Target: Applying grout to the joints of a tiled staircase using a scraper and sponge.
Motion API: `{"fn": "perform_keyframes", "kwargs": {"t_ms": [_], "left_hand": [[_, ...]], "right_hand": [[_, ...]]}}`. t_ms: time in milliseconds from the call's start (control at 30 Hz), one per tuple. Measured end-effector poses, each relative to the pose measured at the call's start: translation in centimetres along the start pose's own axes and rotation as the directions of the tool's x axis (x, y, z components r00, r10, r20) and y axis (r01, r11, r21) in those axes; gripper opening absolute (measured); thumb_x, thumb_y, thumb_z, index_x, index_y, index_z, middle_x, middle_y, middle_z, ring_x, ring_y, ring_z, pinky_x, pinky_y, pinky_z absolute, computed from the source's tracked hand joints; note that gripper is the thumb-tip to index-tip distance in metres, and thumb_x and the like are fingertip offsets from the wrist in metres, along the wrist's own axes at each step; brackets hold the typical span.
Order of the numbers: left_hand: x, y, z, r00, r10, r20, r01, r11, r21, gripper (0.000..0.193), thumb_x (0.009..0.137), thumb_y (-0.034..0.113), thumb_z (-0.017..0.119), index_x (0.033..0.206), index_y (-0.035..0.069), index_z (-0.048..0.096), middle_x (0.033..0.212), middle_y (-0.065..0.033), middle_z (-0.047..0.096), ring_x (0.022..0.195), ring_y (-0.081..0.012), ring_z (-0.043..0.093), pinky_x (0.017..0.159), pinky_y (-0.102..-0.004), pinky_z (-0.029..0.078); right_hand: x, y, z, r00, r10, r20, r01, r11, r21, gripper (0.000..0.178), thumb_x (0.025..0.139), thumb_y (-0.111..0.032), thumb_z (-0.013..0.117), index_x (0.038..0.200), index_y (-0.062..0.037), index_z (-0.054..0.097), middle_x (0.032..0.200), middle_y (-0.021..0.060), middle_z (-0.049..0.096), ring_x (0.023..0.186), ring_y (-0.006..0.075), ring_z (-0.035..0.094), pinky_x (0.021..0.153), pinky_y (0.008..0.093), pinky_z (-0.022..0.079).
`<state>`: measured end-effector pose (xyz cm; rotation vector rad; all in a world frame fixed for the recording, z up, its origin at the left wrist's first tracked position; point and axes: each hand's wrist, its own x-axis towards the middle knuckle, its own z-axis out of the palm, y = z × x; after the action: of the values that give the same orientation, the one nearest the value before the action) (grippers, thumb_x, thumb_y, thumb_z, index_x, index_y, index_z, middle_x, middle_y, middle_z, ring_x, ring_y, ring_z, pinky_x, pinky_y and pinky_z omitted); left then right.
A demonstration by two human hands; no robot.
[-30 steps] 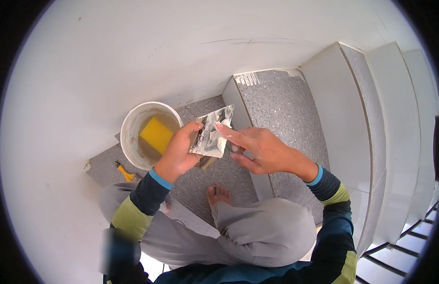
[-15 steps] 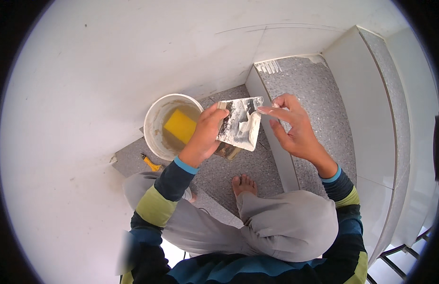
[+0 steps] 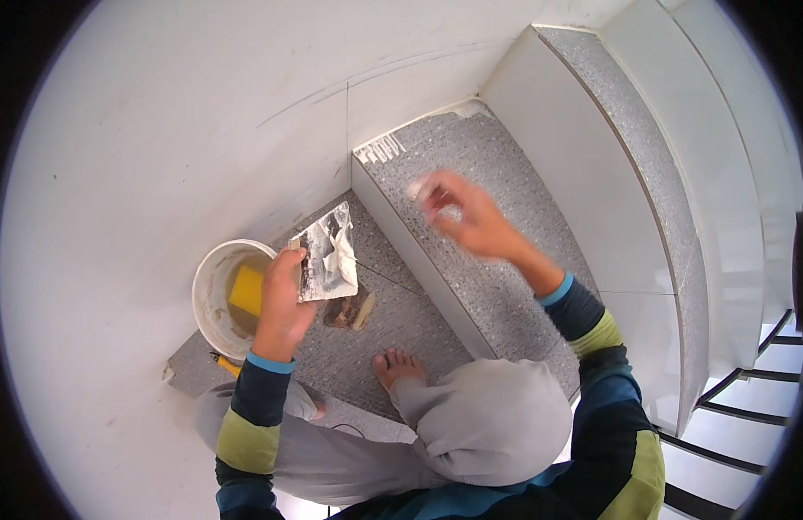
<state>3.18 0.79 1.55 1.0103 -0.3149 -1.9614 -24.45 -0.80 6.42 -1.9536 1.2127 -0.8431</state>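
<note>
My left hand [image 3: 286, 303] is closed around the tan back edge of a broad scraper [image 3: 313, 279], held up beside the bucket. White paste [image 3: 339, 253] lies thick and ridged across its flat dark blade. Over the grey speckled step, my right hand [image 3: 466, 215] is apart from the scraper. Its fingers are curved and whitish at the tips, but motion smears them, so whether they pinch anything is unclear. On the step's far left corner sit combed streaks of white paste [image 3: 380, 149].
At the left stands a white bucket [image 3: 212, 325] holding murky water and a yellow sponge [image 3: 246, 289]. A second scraper [image 3: 347, 310] lies on the floor near my bare foot [image 3: 399, 367]. A yellow-handled tool [image 3: 227, 364] is beside the bucket. Higher steps [image 3: 583, 143] rise to the right.
My right hand has left the scraper's blade and moved up over the step. The scraper, still in my left hand, is lower and further left; the whole view has shifted too.
</note>
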Motion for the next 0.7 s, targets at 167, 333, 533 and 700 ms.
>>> {"fn": "perform_keyframes", "kwargs": {"t_ms": [167,333,533,700], "left_hand": [[0.1,-0.2,0.9,0.999,-0.018,0.034,0.018,1.0,-0.018,0.021,0.081,0.012,0.046,0.099,0.004,0.051,0.093,-0.0059,0.057,0.086,-0.0183,0.059,0.077,-0.0347,0.049],[-0.4,0.4,1.5,0.998,0.014,0.067,-0.012,0.999,-0.036,0.021,0.082,0.012,0.045,0.099,0.004,0.051,0.094,-0.0054,0.057,0.086,-0.0177,0.058,0.077,-0.0337,0.048],[-0.2,0.4,1.2,0.998,0.026,0.061,-0.023,0.999,-0.046,0.021,0.082,0.012,0.046,0.1,0.004,0.051,0.094,-0.0047,0.057,0.086,-0.0167,0.058,0.077,-0.0328,0.048],[-0.5,0.4,1.3,0.997,0.018,0.073,-0.016,1.0,-0.023,0.029,0.082,0.015,0.045,0.109,0.006,0.051,0.099,-0.0049,0.059,0.088,-0.0176,0.059,0.076,-0.0333,0.049]], "right_hand": [[3.5,8.0,-7.4,0.983,0.007,-0.183,-0.173,0.363,-0.915,0.052,0.072,-0.002,0.05,0.123,-0.0017,0.04,0.094,0.0173,0.054,0.08,0.0309,0.059,0.065,0.0384,0.049],[6.0,11.0,-9.4,0.976,0.173,-0.133,-0.147,0.067,-0.987,0.054,0.079,-0.007,0.045,0.131,-0.0026,0.033,0.087,0.0146,0.057,0.072,0.0269,0.061,0.06,0.0367,0.049],[7.6,13.0,-9.0,0.942,0.311,-0.13,-0.128,-0.026,-0.991,0.051,0.083,-0.011,0.04,0.132,0.0005,0.031,0.083,0.0115,0.061,0.072,0.0233,0.062,0.059,0.0336,0.049],[9.0,14.8,-9.5,0.871,0.436,-0.227,-0.253,0.001,-0.968,0.051,0.084,-0.012,0.042,0.133,-0.0037,0.032,0.09,0.0125,0.064,0.076,0.0258,0.064,0.052,0.0385,0.05]]}}
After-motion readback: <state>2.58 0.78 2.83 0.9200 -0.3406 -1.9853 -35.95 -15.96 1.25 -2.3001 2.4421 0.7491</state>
